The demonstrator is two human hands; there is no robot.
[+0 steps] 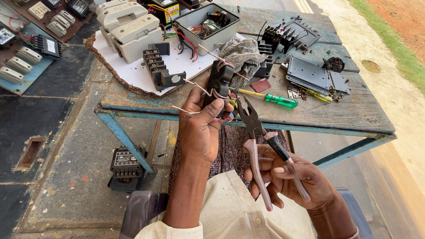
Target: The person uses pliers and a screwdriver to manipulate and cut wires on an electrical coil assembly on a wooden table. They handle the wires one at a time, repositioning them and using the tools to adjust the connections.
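**Risk: nicked wire or dropped part**

Our left hand has its fingers clamped round the black component, held up over the table edge, loose wires trailing. Right hand grips the pliers, their tips slightly apart just beside those wires. Judgement: a skewed bite could cut a strand or pinch our thumb; a weak 1-hand hold lets the part fall to the floor.

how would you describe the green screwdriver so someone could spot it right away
Start at the worn wooden table with the blue metal frame. Near the middle of its front edge, just past the pliers in the right hand, lies the screwdriver. Its clear green handle and yellow shaft set it apart from the grey rag and black parts behind it.
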